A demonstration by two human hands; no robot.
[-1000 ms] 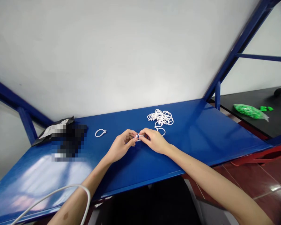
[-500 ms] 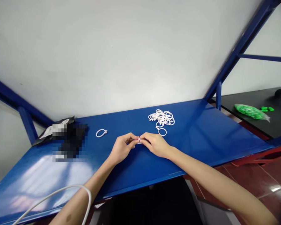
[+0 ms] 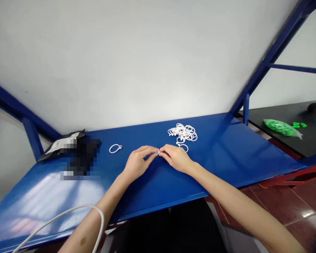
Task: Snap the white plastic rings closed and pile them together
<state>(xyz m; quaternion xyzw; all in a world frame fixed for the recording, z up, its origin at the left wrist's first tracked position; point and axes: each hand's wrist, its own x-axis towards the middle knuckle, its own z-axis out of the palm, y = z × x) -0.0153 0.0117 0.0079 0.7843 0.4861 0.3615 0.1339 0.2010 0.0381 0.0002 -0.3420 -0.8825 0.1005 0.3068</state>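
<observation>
My left hand and my right hand meet over the middle of the table, thumb and fingertips pinched together. Between them is a white plastic ring, of which only a small part shows; the fingers hide the rest. Just beyond my right hand lies a tangled pile of white plastic rings, each with a small knobbed closure. One ring at the near side of the pile is partly covered by that hand. To the left of my left hand, a single white ring rests flat by itself.
The blue table backs onto a white wall panel in a blue metal frame. A black package with a label lies at the left, beside a blurred-out area. A white cable crosses my left forearm. Green pieces in a clear bag lie on a black table.
Both hands have risen slightly away from me, still pinched together. Less of the white ring shows between them. My right hand now covers more of the near ring by the pile.
</observation>
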